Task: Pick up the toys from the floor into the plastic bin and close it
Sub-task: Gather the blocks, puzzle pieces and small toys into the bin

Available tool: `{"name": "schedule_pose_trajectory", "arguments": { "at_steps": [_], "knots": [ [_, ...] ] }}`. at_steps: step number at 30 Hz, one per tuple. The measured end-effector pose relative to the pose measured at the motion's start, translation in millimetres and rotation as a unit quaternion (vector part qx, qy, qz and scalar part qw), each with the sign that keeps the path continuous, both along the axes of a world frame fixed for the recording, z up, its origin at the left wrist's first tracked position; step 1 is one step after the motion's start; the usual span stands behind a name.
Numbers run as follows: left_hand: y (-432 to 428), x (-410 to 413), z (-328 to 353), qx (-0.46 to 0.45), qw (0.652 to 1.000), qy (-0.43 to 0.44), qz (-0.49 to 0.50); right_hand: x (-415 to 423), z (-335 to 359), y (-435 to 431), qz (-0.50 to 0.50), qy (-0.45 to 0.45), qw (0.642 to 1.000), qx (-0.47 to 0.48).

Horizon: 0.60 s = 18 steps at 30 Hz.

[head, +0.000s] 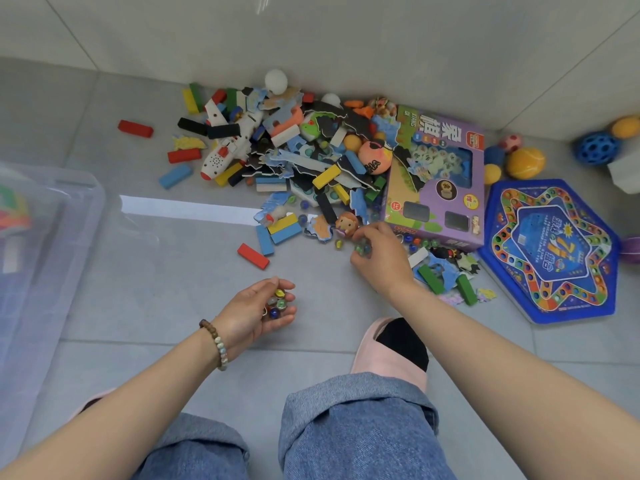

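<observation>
A heap of toys [311, 150] lies on the grey tiled floor against the wall: coloured wooden blocks, puzzle pieces, balls and a white toy plane [230, 143]. My left hand [258, 315] is cupped palm up, holding several glass marbles [277, 301]. Further right, my right hand [381, 258] pinches a few marbles [362, 250] at the heap's front edge, beside a small doll head [346, 224]. More marbles lie loose along the purple box. The clear plastic bin [48, 237] stands at the left with some toys inside.
A purple game box [436, 188] and a blue hexagonal game board [550, 251] lie to the right. Balls [524, 162] sit in the far right corner. Red blocks [252, 256] lie apart from the heap. My foot in a pink slipper [391, 351] is below my right hand.
</observation>
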<state>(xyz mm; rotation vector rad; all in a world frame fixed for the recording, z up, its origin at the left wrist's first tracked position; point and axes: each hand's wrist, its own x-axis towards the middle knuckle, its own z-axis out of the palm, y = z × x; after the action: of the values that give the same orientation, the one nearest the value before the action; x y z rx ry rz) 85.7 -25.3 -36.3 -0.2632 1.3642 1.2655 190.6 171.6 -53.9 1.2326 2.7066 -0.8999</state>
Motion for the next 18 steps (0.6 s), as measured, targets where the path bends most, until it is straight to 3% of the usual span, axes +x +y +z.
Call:
{"name": "schedule_pose_trajectory", "arguments": {
  "at_steps": [18],
  "knots": [
    [-2.6,0.7,-1.0,0.002,1.000,-0.003,0.008,1.8,1.2,4.2,0.016,-0.006,0.999,-0.038]
  ]
}}
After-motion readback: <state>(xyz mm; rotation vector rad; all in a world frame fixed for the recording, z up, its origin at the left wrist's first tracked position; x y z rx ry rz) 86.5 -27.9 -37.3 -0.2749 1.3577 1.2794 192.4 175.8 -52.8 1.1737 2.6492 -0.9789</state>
